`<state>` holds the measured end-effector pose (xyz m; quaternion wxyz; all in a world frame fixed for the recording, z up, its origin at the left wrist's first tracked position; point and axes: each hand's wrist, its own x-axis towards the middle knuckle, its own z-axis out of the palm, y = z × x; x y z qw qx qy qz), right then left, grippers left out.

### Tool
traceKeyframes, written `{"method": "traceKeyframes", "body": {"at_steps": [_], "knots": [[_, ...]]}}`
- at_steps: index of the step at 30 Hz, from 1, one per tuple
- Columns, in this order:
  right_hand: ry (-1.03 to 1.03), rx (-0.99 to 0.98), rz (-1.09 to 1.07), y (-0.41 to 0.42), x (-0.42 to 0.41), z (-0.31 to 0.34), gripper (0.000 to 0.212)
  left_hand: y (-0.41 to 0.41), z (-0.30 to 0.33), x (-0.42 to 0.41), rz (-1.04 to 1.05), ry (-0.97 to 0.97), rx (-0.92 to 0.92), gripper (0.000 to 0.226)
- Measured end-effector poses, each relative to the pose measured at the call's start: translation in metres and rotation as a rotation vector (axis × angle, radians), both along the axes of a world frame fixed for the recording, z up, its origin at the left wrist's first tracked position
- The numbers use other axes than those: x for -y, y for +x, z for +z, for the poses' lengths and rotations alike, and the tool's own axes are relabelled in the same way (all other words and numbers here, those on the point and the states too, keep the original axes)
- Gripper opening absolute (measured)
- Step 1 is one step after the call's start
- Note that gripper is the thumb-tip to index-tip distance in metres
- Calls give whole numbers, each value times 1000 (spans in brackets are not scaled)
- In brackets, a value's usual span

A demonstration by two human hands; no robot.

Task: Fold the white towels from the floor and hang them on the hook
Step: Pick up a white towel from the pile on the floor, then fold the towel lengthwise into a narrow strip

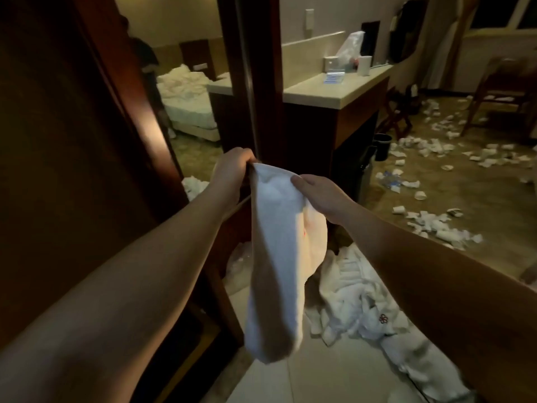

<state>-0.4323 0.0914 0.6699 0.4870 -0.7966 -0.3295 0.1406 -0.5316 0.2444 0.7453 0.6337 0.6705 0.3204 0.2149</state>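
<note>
Both hands hold one white towel (276,245) at its top: left hand (232,170) grips a corner, right hand (319,193) grips the adjacent edge. More towels (363,301) lie heaped below the right hand.

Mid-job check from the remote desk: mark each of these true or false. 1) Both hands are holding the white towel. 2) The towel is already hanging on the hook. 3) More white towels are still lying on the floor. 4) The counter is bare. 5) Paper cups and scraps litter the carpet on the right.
1) True: the left hand and right hand grip the white towel.
2) False: it hangs from the hands; no hook shows.
3) True: the towels on the floor lie crumpled.
4) False: the counter holds a white cup and a plastic bag.
5) True: litter.
</note>
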Motion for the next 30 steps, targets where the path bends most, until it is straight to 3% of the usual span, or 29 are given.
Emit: {"method": "traceKeyframes", "body": {"at_steps": [4,8,12,14,19,23,26,30], "knots": [[71,-101,154,-38,-15,15,35,-71,2,-5,-101,-109,89,27],[130,-140,261,-78,-33,30,27,-137,-1,-25,-155,-16,91,21],[138,-195,346,-113,-54,36,29,-197,-2,-41,-129,-42,87,52],[126,-189,390,-132,-64,35,32,-225,-5,-48,-123,-57,70,55],[60,-93,424,-192,-86,30,26,-299,-11,-62,-25,-77,109,52],[-92,205,462,-241,-102,17,17,-358,-20,-73,3,-110,167,35],[-162,225,459,-277,-113,-11,11,-401,-26,-78,24,-165,180,17],[-281,232,438,-312,-122,-56,21,-457,-23,-89,137,-214,236,38]]}}
